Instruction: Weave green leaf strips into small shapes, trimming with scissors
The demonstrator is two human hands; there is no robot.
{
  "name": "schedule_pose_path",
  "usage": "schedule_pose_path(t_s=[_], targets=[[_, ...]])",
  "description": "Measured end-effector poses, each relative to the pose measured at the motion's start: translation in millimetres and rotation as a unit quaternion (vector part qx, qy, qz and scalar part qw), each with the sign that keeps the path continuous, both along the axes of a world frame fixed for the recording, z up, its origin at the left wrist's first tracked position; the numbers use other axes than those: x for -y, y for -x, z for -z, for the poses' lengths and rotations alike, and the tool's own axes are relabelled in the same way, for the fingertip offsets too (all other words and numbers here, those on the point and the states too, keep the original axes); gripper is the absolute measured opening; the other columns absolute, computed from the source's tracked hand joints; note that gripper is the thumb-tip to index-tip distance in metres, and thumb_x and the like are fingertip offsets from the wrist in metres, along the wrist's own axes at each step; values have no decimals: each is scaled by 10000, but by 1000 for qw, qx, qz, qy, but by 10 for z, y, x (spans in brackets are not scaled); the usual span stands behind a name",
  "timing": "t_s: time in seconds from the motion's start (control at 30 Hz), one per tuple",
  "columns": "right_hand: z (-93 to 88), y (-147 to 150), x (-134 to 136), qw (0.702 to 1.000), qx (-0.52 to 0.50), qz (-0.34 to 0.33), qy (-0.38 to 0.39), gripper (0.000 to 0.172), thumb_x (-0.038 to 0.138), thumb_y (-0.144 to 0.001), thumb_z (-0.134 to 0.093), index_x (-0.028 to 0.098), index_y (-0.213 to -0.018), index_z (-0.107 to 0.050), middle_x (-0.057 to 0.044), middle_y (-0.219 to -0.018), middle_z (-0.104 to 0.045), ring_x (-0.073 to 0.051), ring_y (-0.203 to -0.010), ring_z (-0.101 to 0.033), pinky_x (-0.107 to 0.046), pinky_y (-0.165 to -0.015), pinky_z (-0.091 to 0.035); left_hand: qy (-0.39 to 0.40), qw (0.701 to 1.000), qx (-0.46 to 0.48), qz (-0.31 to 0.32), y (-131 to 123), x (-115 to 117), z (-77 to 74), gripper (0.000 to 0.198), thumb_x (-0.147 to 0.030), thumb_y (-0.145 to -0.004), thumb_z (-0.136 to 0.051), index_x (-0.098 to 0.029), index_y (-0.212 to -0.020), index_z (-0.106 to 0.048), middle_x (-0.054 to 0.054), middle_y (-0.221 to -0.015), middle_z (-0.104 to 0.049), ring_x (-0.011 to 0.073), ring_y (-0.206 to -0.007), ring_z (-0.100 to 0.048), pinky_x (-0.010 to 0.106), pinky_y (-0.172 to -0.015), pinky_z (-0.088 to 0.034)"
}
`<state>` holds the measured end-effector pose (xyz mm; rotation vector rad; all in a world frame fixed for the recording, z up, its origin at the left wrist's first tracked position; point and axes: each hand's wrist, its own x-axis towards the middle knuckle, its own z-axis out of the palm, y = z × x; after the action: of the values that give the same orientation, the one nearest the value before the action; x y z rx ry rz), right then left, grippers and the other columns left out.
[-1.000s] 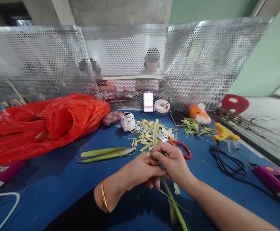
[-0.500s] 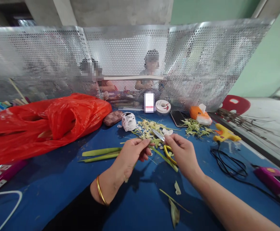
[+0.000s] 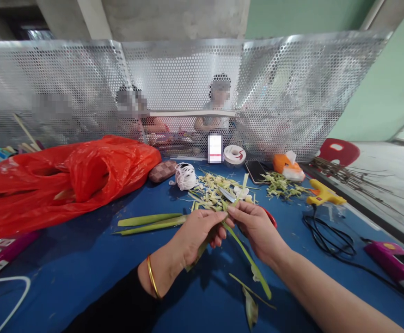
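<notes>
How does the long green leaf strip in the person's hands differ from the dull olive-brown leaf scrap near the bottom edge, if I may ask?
The long green leaf strip is held by the left hand and right hand; the dull olive-brown leaf scrap lies on the blue table. The strip looks longer and greener; the scrap, shorter and browner. Both are plant pieces.

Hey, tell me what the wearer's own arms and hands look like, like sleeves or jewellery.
The left arm has a black sleeve, with a thin, smooth gold bangle around the wrist. The right forearm shows no sleeve. Neither left hand nor right hand wears a glove.
</notes>
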<state>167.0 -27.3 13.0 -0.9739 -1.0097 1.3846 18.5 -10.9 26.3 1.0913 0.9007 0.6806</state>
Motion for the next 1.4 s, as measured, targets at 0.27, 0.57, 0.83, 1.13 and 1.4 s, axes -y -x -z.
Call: schedule_pose_path(t_s=[0.27,0.57,0.83,1.13,1.4], targets=[[68,14,-16,995,15,91,-23,306,377,-677,-767,171,-581,-561,30,-570,-542,-108,-567,-435,-250,-571,-352,6,1000,-12,-4,-18,26,-19,332,-441,-677,-718,-120,-669,-634,-20,-482,-556,70,-377,-469,185,-389,-348],[56,19,-4,992,62,85,-70,261,362,-753,-709,172,-627,-584,30,-585,-561,-113,-588,-451,-255,-609,-364,54,998,30,13,14,9,-10,263,-373,-723,-689,-114,-769,-680,-34,-530,-538,49,-380,-449,176,-392,-350],[68,30,-1,989,76,90,-85,244,393,-738,-710,171,-693,-619,22,-609,-562,-135,-613,-478,-277,-623,-380,79,995,53,13,3,0,16,336,-453,-805,-589,-133,-716,-642,-54,-500,-448,47,-374,-395,182,-398,-311],[100,23,-17,988,60,126,-65,238,372,-708,-726,173,-655,-607,21,-617,-558,-129,-610,-459,-266,-602,-369,16,1000,17,18,-19,53,45,307,-441,-778,-626,-158,-675,-571,-51,-528,-476,57,-400,-386,191,-411,-358],[69,-2,-49,987,75,110,-89,216,350,-730,-712,172,-654,-614,26,-621,-554,-127,-623,-449,-261,-614,-364,5,1000,23,6,-32,41,69,348,-479,-742,-672,-152,-677,-575,-48,-534,-499,48,-406,-395,180,-414,-349]])
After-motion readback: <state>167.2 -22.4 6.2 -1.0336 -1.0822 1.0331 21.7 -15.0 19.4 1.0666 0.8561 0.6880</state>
